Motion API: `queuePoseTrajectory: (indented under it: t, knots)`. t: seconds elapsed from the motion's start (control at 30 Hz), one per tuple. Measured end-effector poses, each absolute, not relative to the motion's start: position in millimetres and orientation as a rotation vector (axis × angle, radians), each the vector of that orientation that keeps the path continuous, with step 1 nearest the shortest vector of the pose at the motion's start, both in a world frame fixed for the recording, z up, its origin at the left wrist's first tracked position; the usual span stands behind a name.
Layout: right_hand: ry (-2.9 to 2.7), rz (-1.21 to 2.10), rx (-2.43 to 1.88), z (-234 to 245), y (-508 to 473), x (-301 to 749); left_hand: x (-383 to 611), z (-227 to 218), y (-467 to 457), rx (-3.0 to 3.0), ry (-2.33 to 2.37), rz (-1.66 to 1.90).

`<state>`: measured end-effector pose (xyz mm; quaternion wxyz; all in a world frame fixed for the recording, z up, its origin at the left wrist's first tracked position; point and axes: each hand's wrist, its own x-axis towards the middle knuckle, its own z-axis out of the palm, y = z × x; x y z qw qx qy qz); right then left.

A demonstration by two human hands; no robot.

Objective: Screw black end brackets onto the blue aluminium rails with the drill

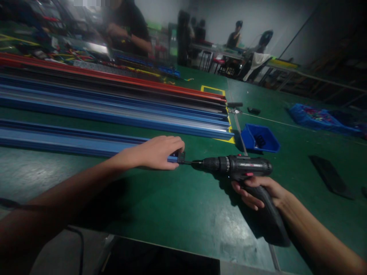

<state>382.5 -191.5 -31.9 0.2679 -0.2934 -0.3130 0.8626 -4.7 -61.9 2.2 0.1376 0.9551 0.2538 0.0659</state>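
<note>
My left hand (159, 152) is wrapped over the right end of a long blue metal profile (71, 141). A small black end cap (181, 157) sits at that end, just beyond my fingertips. My right hand (258, 193) grips a black cordless drill (246, 166) by its handle, with the index finger near the red switch. The drill lies level and points left, its bit reaching the end cap. Whether a screw is on the bit cannot be made out. My left palm hides part of the profile's end.
Behind lie several long profiles in blue, black and red (172, 86). A blue bin (259, 137) with small dark parts stands right of them. Further right are a black flat object (331, 177) and a blue bag of small parts (315, 116). A person (129, 30) works across the green table (183, 210).
</note>
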Motion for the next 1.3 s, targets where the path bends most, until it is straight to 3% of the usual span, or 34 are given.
queuePoseTrajectory:
  t: [1.3]
  knots:
    - [-0.802,2.359,-0.758,-35.5,-191.2,385.9,-5.5,2.4,-62.4,2.758,0.728,0.198]
